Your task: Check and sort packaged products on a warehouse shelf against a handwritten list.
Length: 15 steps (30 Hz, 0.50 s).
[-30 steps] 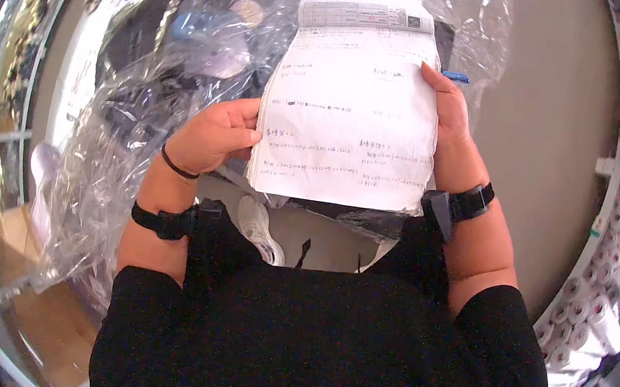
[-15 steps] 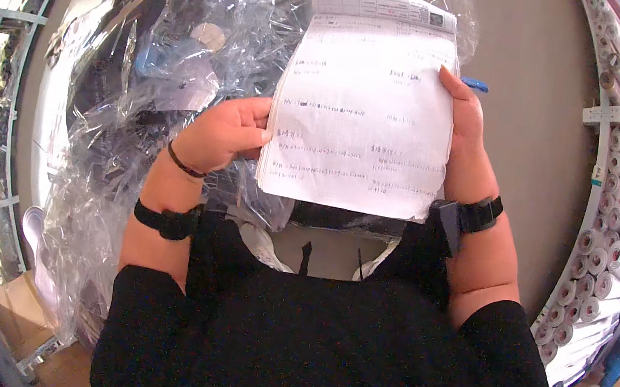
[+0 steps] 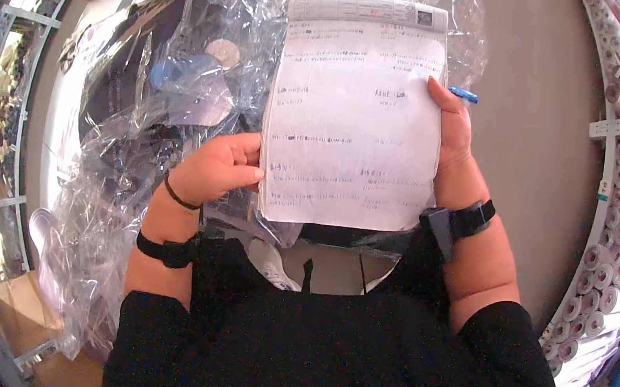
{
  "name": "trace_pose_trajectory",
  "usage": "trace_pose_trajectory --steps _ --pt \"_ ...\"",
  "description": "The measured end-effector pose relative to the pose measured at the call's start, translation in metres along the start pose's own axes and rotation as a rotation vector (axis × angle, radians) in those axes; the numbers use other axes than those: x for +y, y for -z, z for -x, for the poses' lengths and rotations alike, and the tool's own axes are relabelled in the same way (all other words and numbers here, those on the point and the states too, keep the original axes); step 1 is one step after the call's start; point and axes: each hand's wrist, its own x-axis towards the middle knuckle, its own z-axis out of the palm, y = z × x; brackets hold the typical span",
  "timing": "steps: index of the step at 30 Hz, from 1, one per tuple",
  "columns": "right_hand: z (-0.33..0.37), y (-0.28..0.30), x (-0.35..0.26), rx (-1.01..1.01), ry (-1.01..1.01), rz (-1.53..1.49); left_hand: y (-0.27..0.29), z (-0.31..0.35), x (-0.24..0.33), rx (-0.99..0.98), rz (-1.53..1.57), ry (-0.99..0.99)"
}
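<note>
A stack of white paper sheets [image 3: 351, 128], with a grey printed band along its top and rows of handwriting, is held up before me. My left hand [image 3: 217, 166] pinches its lower left edge between thumb and fingers. At the right edge, my right hand [image 3: 452, 126] grips the stack, its thumb on the front and its other fingers mostly hidden behind. A blue pen [image 3: 463, 95] pokes out beside that hand; how it is held cannot be seen.
Crumpled clear plastic wrap [image 3: 260, 44] lies over dark material [image 3: 124, 80] on the left. Racks of white rolls [image 3: 600, 274] line the right side, and a metal shelf [image 3: 16, 113] stands far left. A cardboard box [image 3: 25, 304] sits low on the left.
The paper stack has come lower and slightly left in view, with both hands still on it. Its top, curled back before, now faces me flatter, showing more writing.
</note>
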Motion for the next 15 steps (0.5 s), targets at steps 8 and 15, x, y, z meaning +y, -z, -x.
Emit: trace_pose_trajectory --steps 8,15 --pt "0.002 -0.003 0.001 0.064 0.015 0.016 0.004 0.000 0.003 -0.065 -0.012 0.006" --pt "0.002 0.002 0.000 0.022 0.004 0.063 0.005 0.001 0.002 -0.120 0.031 -0.027"
